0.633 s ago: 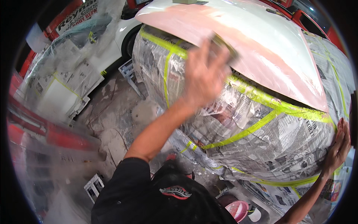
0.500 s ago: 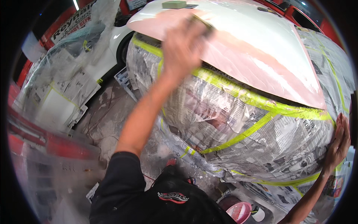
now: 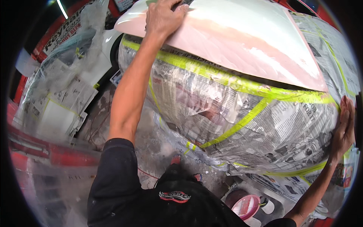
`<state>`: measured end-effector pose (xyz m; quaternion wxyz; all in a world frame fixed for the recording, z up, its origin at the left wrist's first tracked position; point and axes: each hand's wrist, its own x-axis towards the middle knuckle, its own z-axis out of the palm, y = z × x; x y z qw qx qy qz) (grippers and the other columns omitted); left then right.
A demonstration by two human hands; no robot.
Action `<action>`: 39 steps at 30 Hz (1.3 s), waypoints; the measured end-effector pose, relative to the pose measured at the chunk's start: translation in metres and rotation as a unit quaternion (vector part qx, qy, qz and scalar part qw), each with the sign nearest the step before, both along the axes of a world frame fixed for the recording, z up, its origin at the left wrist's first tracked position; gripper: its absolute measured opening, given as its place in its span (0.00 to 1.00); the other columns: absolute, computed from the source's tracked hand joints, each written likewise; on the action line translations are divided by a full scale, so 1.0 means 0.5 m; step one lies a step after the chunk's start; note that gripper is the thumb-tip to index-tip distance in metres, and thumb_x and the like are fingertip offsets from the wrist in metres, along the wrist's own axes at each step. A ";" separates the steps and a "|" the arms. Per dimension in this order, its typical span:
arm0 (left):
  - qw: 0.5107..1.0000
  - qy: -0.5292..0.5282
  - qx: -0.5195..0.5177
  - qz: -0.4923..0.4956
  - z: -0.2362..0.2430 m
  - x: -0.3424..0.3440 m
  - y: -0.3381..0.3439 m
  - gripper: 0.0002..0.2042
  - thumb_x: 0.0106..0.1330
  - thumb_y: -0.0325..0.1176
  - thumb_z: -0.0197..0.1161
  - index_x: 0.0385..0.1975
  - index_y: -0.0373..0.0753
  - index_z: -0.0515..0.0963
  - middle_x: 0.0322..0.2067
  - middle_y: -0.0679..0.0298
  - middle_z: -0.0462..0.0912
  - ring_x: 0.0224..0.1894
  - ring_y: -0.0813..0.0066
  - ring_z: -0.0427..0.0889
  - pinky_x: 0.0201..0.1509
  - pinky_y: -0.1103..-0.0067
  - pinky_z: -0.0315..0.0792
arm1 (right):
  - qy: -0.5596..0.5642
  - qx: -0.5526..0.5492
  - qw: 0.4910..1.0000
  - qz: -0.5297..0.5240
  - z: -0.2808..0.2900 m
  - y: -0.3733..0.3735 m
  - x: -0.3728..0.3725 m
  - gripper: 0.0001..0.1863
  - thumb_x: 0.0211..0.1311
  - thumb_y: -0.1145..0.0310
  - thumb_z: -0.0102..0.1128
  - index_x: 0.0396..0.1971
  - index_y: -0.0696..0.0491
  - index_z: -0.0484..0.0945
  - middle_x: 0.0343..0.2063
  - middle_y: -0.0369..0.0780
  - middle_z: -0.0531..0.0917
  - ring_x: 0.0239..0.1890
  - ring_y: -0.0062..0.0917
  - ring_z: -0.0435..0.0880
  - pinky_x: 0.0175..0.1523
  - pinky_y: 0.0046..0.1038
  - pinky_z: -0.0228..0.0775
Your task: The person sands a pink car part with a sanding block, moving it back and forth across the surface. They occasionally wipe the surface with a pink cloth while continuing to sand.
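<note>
My left hand (image 3: 165,19) is high on the pink-and-white car panel (image 3: 242,45), near its far left edge. Its fingers curl over a dark sanding block (image 3: 177,5), mostly hidden under the hand. A sliver of a green block (image 3: 151,1) shows beside the fingers at the top rim. Below the panel, newspaper masking (image 3: 189,90) with yellow-green tape (image 3: 242,123) covers the car's end. At the right, my right hand (image 3: 344,128) lies flat against the side of this papered area, fingers stretched, holding nothing.
A pink-rimmed bucket (image 3: 247,207) stands on the floor at the lower right, beside a white-and-black object (image 3: 267,205). Another paper-covered car part (image 3: 68,102) is at the left, with plastic-draped red structures (image 3: 72,155) nearer. Dusty grey floor (image 3: 147,145) lies between.
My left hand has moved up and to the left across the panel, along with the sanding block. My right hand stays against the paper. The view has shifted slightly.
</note>
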<state>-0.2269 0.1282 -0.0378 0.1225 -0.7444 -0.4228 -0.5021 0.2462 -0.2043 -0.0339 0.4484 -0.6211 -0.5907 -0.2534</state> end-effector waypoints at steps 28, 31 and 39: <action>0.927 0.192 0.153 -0.285 -0.055 0.188 -0.236 0.21 0.62 0.38 0.70 0.56 0.45 0.84 0.61 0.43 0.77 0.52 0.48 0.78 0.61 0.62 0.70 | -0.221 0.046 0.962 -0.155 -0.001 -0.009 -0.020 0.15 0.76 0.65 0.57 0.58 0.47 0.83 0.58 0.39 0.84 0.66 0.32 0.78 0.72 0.34 0.65; 0.914 0.207 0.181 -0.299 -0.076 0.152 -0.252 0.22 0.61 0.37 0.71 0.57 0.45 0.84 0.62 0.43 0.75 0.53 0.48 0.78 0.62 0.61 0.70 | -0.195 0.030 0.963 -0.184 0.016 -0.018 -0.037 0.15 0.76 0.64 0.58 0.58 0.47 0.83 0.58 0.39 0.84 0.65 0.32 0.78 0.71 0.34 0.65; 0.894 0.230 0.074 -0.378 0.020 0.297 -0.217 0.21 0.63 0.38 0.68 0.57 0.46 0.84 0.61 0.46 0.78 0.54 0.49 0.79 0.61 0.62 0.71 | -0.216 0.049 0.966 -0.132 0.011 -0.018 -0.016 0.15 0.75 0.66 0.59 0.57 0.48 0.84 0.58 0.40 0.84 0.63 0.33 0.80 0.69 0.33 0.67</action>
